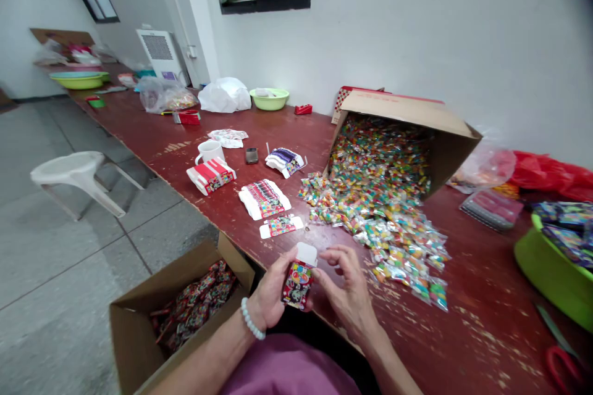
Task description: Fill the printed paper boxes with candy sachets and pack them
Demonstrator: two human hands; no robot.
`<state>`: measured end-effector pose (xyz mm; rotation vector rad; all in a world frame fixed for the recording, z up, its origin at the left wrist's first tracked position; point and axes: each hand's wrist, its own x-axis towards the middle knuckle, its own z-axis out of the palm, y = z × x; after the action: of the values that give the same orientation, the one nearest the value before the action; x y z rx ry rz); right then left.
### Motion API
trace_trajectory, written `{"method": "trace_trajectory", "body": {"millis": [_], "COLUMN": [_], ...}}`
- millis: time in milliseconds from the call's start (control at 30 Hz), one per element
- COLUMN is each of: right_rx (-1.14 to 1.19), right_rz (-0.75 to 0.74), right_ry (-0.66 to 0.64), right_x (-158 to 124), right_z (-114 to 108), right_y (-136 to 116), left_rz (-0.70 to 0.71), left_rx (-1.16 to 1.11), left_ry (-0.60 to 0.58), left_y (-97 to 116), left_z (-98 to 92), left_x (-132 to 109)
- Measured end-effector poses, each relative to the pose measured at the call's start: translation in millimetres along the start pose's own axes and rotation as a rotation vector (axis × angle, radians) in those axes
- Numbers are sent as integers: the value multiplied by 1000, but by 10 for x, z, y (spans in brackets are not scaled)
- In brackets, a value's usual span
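A small printed candy box [298,284] with its white top flap raised is held upright by my left hand [272,289], whose fingers wrap round its side. My right hand [345,287] is beside the box, thumb near its upper right edge, fingers curled apart with nothing seen between them. Just beyond lie a single flat box blank [281,226] and a fanned stack of box blanks [264,199]. Small clear bags of coloured candy [393,234] spill toward my right hand from a tipped cardboard carton [445,142].
An open carton [134,333] of filled boxes stands below the table edge at left. A white mug [210,151], a phone [251,155] and more blanks [285,162] lie beyond. At right are a green basin [551,265] and red-handled scissors [563,364].
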<state>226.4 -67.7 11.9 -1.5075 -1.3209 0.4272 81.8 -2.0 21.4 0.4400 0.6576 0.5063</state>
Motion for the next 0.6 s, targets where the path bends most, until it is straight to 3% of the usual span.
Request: {"method": "trace_trajectory", "body": {"millis": [200, 400, 500, 600], "right_rx": [169, 539, 519, 354], "right_rz": [43, 344, 352, 227], "right_ry": [-76, -134, -206, -239], "right_x": [-41, 45, 44, 37], "right_z": [109, 145, 127, 44], "right_y": [-47, 38, 62, 40], "left_rz": [29, 117, 124, 36], "left_rx": [-43, 122, 178, 140], "left_ry": [122, 162, 105, -22], "left_y": [-103, -142, -124, -78], "left_z": [-28, -41, -58, -74], "left_x": [8, -22, -38, -47]}}
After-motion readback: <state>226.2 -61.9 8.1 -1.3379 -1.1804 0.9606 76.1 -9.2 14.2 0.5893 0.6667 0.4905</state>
